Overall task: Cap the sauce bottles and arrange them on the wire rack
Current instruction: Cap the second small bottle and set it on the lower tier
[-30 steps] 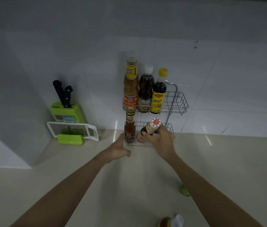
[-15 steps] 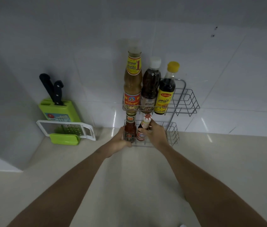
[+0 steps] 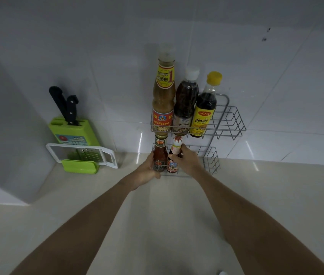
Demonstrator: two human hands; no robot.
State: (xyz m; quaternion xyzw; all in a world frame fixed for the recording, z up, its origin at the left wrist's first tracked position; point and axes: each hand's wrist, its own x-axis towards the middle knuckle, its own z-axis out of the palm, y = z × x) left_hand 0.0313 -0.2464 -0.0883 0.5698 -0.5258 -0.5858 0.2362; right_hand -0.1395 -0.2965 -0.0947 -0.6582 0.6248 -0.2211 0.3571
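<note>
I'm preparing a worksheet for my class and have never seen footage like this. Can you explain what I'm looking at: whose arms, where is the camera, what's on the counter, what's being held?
No machine here: a person wears a camera on the head, looking down at their own arms. The right hand holds a small white-capped bottle upright in the lower tier of a wire rack. The left hand steadies a red sauce bottle beside it. Three taller capped bottles stand on the upper tier. On the counter to the left sit a green knife block and a grater.
</note>
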